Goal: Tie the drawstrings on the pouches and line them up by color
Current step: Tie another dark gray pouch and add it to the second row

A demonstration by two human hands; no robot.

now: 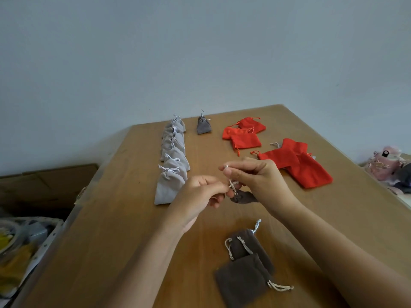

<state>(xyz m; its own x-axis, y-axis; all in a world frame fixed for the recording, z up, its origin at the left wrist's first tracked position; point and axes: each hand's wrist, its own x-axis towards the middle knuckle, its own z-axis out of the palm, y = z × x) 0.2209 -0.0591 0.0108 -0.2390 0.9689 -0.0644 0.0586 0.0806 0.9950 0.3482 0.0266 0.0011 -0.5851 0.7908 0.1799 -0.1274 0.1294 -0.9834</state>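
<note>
Two untied brown pouches (240, 283) lie nearer me than the pouch (243, 197) I'm tying. L hand (198, 196) & R hand (255, 176) each pinch its cord (232, 184), held taut to form the knot. Beyond it, left: grey row (172, 161), tied. Right: red pouches (295, 163), untied, waiting.

**Around the work surface**

A brown wooden tabletop (106, 241) runs away to a plain pale blue-grey wall (200, 52). Left of it, lower down, sits a dark brown cardboard box (44, 183). Nearer lies a bin with a white dotted rim (52, 235), holding blurred yellow clutter (13, 265). At the far right edge rests a pink plush toy (385, 162).
</note>
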